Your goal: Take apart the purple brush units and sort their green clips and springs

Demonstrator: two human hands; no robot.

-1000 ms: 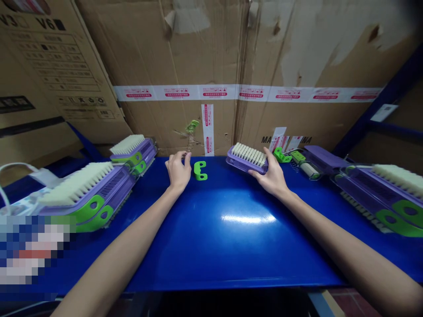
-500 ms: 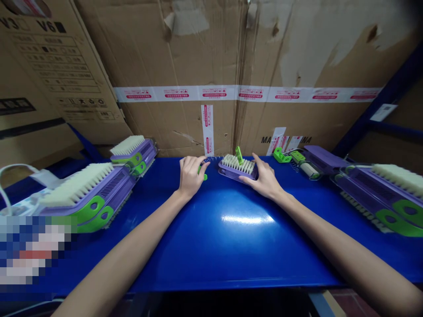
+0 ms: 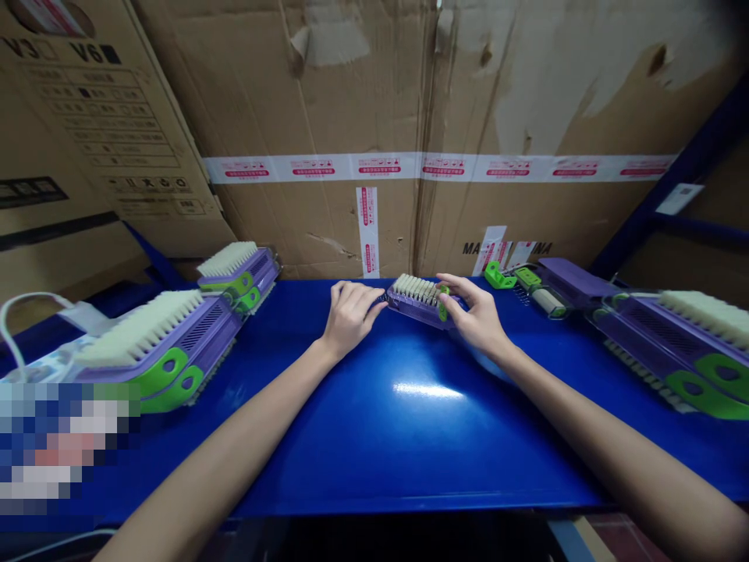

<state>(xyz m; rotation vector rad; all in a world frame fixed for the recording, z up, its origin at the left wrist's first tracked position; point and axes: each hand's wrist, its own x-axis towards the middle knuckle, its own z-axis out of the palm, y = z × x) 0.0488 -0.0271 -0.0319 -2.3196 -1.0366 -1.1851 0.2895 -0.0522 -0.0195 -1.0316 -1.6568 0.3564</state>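
A small purple brush (image 3: 417,298) with pale bristles lies on the blue table (image 3: 374,421) near the back middle. My left hand (image 3: 349,316) is curled against its left end, fingers closed; a green clip it covered earlier is out of sight. My right hand (image 3: 477,314) grips the brush's right end, and its fingers pinch a small green clip (image 3: 443,303) against the brush's side.
Rows of assembled purple brushes with green clips lie at the left (image 3: 169,336) and right (image 3: 679,339). Loose green clips (image 3: 497,275) and a purple part (image 3: 565,282) sit at the back right. Cardboard boxes (image 3: 409,133) wall off the back.
My right hand slid the brush leftward toward the middle, and the upright green clip now lies against the brush's side. My left hand moved right over the loose green clip to the brush's left end.
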